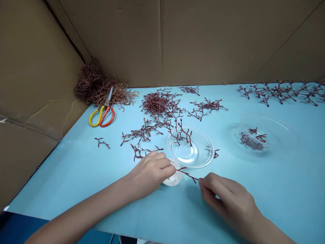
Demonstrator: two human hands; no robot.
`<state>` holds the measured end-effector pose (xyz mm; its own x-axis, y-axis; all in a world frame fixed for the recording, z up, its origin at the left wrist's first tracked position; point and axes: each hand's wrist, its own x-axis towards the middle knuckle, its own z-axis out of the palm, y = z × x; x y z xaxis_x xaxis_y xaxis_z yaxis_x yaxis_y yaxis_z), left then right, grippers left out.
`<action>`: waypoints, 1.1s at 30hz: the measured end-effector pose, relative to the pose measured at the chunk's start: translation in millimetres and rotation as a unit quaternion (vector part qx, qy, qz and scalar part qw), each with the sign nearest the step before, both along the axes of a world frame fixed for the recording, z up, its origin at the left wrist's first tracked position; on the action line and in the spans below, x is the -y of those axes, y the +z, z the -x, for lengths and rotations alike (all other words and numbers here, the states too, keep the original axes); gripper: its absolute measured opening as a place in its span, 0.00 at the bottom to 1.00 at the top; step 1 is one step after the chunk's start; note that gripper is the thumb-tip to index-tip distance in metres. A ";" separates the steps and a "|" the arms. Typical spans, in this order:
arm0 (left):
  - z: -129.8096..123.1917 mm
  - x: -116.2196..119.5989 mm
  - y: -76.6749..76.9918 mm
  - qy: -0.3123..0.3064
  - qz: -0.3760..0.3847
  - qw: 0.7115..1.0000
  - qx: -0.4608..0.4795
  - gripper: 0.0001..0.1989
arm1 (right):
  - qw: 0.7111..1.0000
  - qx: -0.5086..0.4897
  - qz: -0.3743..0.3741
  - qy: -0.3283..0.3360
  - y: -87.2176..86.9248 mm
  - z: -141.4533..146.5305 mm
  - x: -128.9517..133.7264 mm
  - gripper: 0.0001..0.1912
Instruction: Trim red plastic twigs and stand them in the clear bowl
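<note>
One twig (187, 174), probably light, stiff and brittle, is spanning between the left hand (154, 169), curling over the disc (174, 179) with its hold hidden, and the right hand (230, 200), pinching one end, likely the safest grip.

The left hand (155, 168) is hiding the disc (173, 179) around its ten o'clock; the frame's edge is cropping twigs (281, 93) at two.

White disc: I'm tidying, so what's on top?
The left hand partly covers the white disc; a brown sprig crosses over its right edge. Anything beneath the hand is hidden.
</note>
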<state>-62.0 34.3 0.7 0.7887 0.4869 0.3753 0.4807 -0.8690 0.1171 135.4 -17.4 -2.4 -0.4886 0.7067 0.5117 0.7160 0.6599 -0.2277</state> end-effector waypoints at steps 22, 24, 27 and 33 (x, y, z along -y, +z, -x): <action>-5.9 -3.4 6.7 -0.112 -0.009 0.988 -0.110 0.12 | 0.998 0.001 -0.005 0.067 1.8 -15.0 10.7 0.12; -3.9 -3.7 8.0 -0.102 -0.013 0.990 -0.099 0.12 | 0.998 -0.005 -0.002 0.062 1.2 -16.0 11.7 0.11; 1.0 -4.7 10.1 -0.080 -0.021 0.993 -0.079 0.13 | 0.999 -0.008 -0.006 0.038 -0.3 -16.1 11.6 0.09; 14.8 -7.0 14.1 -0.055 -0.017 0.996 -0.067 0.13 | 0.999 -0.025 -0.025 0.003 -5.2 -10.1 6.6 0.09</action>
<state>-76.8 41.3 14.8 0.8805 0.3841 0.2778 0.3923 -0.9194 0.0278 145.5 -24.0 -7.6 -0.4656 0.6768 0.5703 0.6999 0.6759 -0.2307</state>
